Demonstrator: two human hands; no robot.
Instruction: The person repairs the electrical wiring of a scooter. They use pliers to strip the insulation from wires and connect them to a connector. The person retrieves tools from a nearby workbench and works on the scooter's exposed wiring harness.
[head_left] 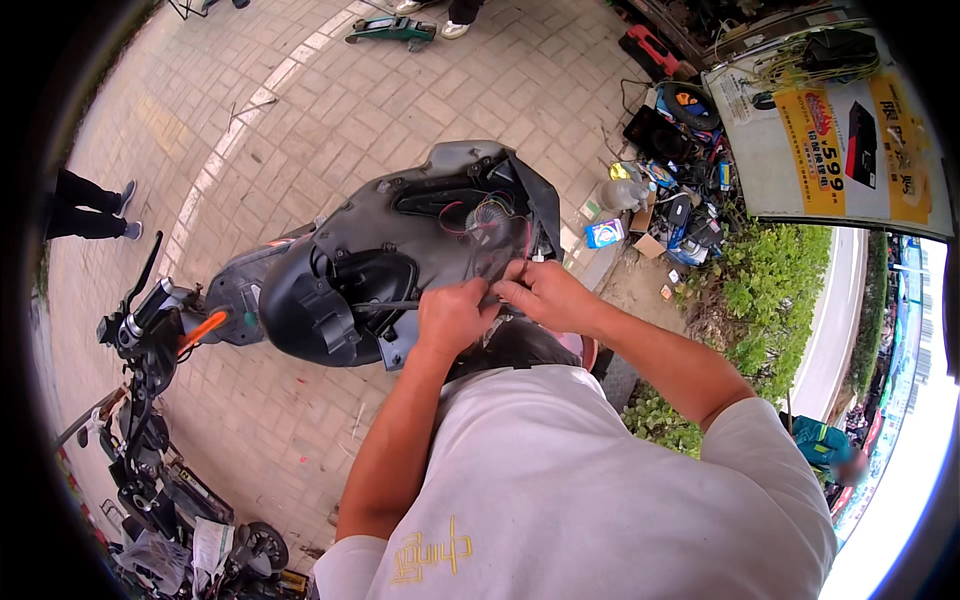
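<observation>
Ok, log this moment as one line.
left grip: beside right grip, hold unclear | right grip: fingers bent, hold unclear | dark scooter body: both grips at its near side | thin wires: exposed on it

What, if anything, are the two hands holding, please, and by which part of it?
It cannot be told: the left hand and right hand are close together at the scooter, fingers hiding any hold.
</observation>
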